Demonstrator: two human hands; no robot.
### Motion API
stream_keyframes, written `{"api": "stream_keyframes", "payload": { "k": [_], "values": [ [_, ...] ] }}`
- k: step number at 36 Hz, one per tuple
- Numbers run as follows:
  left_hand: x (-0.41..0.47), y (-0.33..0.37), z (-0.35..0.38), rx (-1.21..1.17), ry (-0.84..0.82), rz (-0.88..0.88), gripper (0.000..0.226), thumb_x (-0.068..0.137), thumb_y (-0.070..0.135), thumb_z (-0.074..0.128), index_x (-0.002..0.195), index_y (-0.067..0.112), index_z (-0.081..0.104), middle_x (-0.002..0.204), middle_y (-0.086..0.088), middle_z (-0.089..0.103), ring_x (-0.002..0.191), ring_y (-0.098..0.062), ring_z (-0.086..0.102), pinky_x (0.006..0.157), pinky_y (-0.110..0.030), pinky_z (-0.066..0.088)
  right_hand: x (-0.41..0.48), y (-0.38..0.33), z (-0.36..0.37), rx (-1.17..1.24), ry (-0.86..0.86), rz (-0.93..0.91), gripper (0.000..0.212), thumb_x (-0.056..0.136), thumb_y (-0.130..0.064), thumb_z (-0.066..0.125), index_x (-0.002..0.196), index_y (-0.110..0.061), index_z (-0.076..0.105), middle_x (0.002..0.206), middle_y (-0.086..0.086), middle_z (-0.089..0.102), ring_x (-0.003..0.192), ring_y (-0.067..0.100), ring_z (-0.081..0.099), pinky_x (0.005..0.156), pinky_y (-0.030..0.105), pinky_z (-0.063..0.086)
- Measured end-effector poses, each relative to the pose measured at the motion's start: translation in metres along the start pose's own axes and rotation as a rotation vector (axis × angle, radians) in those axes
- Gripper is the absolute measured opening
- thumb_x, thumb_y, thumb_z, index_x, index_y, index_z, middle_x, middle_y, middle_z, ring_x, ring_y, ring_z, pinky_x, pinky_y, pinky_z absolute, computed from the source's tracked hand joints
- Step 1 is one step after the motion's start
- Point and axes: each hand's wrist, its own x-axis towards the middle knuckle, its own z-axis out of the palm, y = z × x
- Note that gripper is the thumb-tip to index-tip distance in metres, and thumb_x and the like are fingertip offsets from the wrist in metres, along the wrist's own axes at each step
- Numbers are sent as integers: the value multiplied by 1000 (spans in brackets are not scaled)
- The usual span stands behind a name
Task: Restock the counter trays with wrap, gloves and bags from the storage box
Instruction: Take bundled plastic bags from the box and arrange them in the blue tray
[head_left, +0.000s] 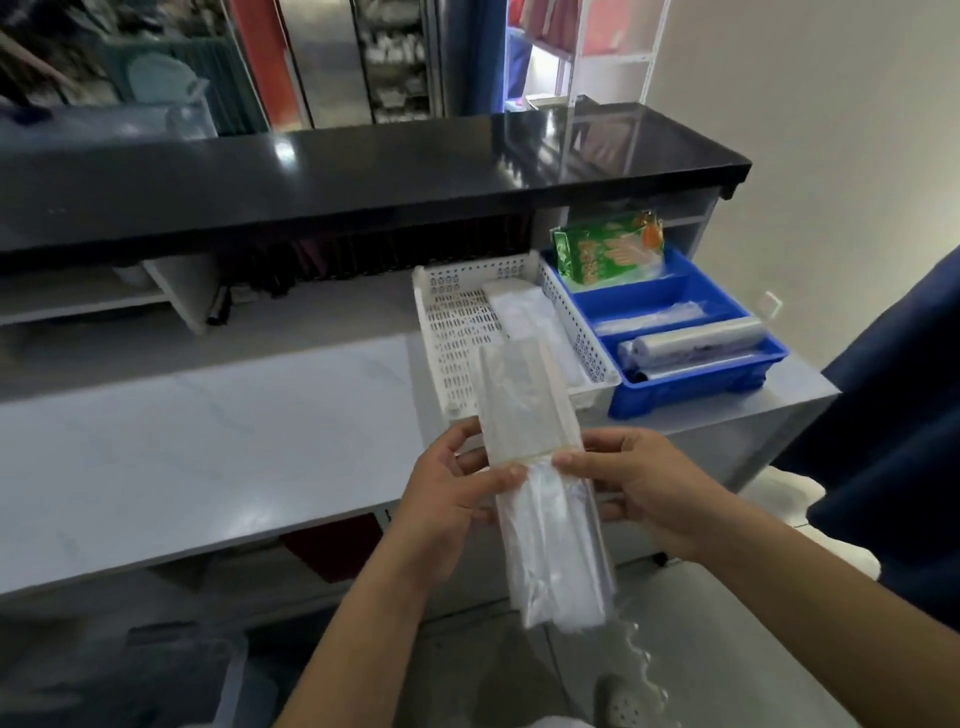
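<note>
A long flat pack of clear plastic bags (540, 467) is held lengthwise in front of the counter, its far end over the near edge of the white perforated tray (457, 332). My left hand (447, 499) grips its left side and my right hand (639, 488) its right side, thumbs on top. Another clear bag pack (530, 322) lies in the white tray. To the right stands the blue divided tray (691, 387), with a green glove packet (608, 249) in its back section and rolls of wrap (696, 340) in the front sections.
The trays sit at the right end of a pale grey counter (208, 441) under a black upper shelf (363, 171). A clear storage box (182, 670) is on the floor at lower left. A dark blue curtain (893, 457) hangs at right.
</note>
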Motion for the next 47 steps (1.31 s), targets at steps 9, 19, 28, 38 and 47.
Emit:
{"api": "stream_keyframes", "payload": {
  "k": [9,19,28,38,47],
  "values": [
    [78,-18,128,-42,128,36,46,81,-7,72,119,18,62,106,-10,77,96,-29,74,70,-45,62,-4,3,-143,3,-77,52,48,63,-24,86,110,-23,72,102,-1,77,90,17,74,61,26,58],
    [137,-12,202,28,125,67,54,73,5,79,120,25,62,112,-9,75,102,-32,72,78,-46,60,21,-13,-232,-55,1,1,34,77,5,74,107,-11,70,95,6,78,85,19,75,60,27,58],
    [214,42,193,-29,-197,-49,61,66,32,89,121,16,69,119,-11,70,112,-29,66,93,-42,55,50,-42,-297,-235,21,-106,32,77,-1,77,104,-17,72,95,-1,78,88,15,74,72,27,60],
    [308,109,150,233,-520,-209,80,73,63,74,137,19,58,129,-21,64,112,-35,65,89,-46,58,94,-102,-336,-946,11,-170,21,75,-28,74,93,-37,68,92,-16,67,88,5,62,83,29,51],
    [332,119,173,1169,-722,-185,74,64,65,79,128,65,43,123,28,59,109,0,61,89,-20,49,157,-135,-328,-1584,63,-312,28,89,-28,58,115,-37,63,102,-8,71,87,17,60,69,25,36]
  ]
}}
